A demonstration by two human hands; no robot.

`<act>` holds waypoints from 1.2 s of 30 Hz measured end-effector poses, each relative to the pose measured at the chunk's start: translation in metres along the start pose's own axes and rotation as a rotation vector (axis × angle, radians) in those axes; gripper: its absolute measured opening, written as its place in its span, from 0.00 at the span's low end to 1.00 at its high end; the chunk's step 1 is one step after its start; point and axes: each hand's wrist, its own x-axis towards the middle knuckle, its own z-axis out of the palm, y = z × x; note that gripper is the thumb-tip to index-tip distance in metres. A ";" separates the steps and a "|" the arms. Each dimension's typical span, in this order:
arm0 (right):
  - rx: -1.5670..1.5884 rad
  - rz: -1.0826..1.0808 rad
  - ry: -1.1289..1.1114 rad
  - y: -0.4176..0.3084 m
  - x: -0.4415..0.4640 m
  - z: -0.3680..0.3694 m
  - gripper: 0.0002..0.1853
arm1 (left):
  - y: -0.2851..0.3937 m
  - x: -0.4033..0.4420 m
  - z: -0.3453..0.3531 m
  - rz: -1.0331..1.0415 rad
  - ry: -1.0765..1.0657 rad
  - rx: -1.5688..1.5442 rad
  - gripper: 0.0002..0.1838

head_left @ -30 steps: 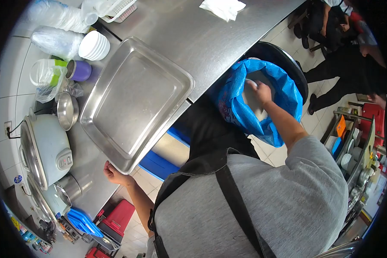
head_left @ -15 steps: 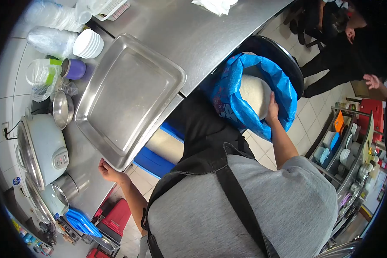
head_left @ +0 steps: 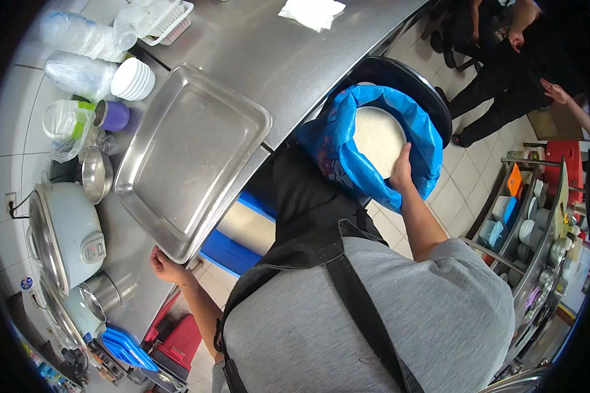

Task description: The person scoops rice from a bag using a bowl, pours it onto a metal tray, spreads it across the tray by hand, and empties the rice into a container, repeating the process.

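My right hand (head_left: 402, 171) grips the near rim of a round bowl (head_left: 379, 141), fingers out of sight beneath it. White grains that look like rice fill the bowl to its rim. It is inside the mouth of a blue woven sack (head_left: 347, 154), whose rolled-down edge surrounds it. The sack stands in a dark round bin (head_left: 432, 92). My left hand (head_left: 168, 266) is curled into a loose fist by the near corner of a shallow metal tray (head_left: 193, 157); no object shows in it. The tray lies on the steel counter (head_left: 255, 49).
Left on the counter are a rice cooker (head_left: 69, 229), a metal bowl (head_left: 96, 175), a purple cup (head_left: 113, 116) and stacked white bowls (head_left: 133, 80). A blue container (head_left: 226, 252) sits below the counter. Other people stand at upper right, near a dish rack (head_left: 524, 223).
My right hand has tilted and raised the bowl, so its grain-filled top now faces me more squarely. The left hand stays by the tray corner. The view has shifted slightly.
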 end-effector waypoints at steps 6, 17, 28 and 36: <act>0.073 0.002 -0.044 -0.010 -0.015 0.003 0.49 | 0.002 -0.001 0.000 -0.005 -0.012 -0.002 0.09; 0.173 -0.133 -0.045 -0.045 -0.032 -0.010 0.42 | -0.009 0.002 -0.004 0.037 -0.018 -0.026 0.09; 0.151 -0.161 0.003 -0.065 -0.055 0.015 0.40 | -0.006 0.000 -0.004 -0.030 -0.055 -0.144 0.09; 0.135 -0.177 -0.086 -0.077 -0.072 0.023 0.40 | 0.000 -0.001 -0.002 -0.037 -0.048 -0.156 0.09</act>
